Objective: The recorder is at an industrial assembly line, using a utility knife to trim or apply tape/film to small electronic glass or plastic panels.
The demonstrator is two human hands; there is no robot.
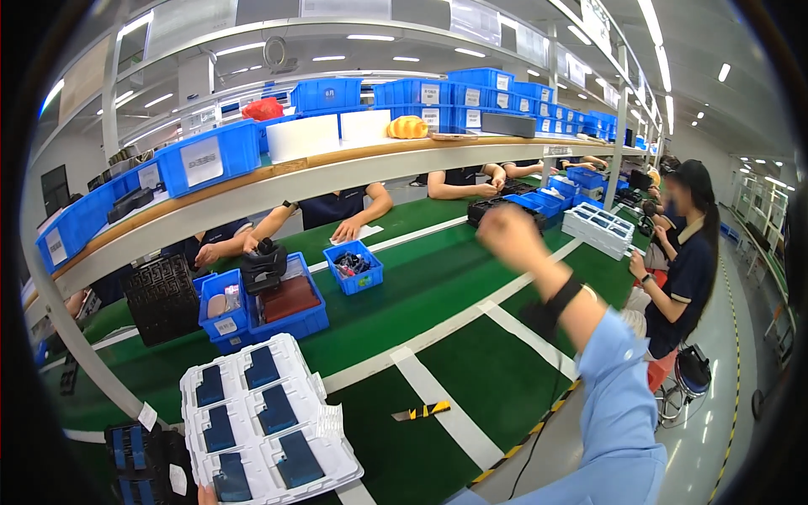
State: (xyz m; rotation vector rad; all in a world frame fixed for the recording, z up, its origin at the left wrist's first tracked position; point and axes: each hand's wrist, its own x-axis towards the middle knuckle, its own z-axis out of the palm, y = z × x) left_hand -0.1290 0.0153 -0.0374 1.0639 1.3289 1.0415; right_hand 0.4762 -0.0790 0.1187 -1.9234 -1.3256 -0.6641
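While the right hand [507, 233] is raised above the green desk [438, 286], blurred, its grip cannot be told. Left hand: only a fingertip [205, 495] shows under the white tray [265, 421] of dark blue parts; grip unclear. Small blue bin [353, 268] further back; black-and-yellow strip [421, 411] nearby.

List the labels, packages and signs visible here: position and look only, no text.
White moulded tray: near left on the belt, holding dark blue rectangular parts.
White label: rectangular, on the front of a blue shelf bin, upper left.
Small blue bin: mid belt, dark bits inside.
Yellow-black striped strip: flat on the green belt.
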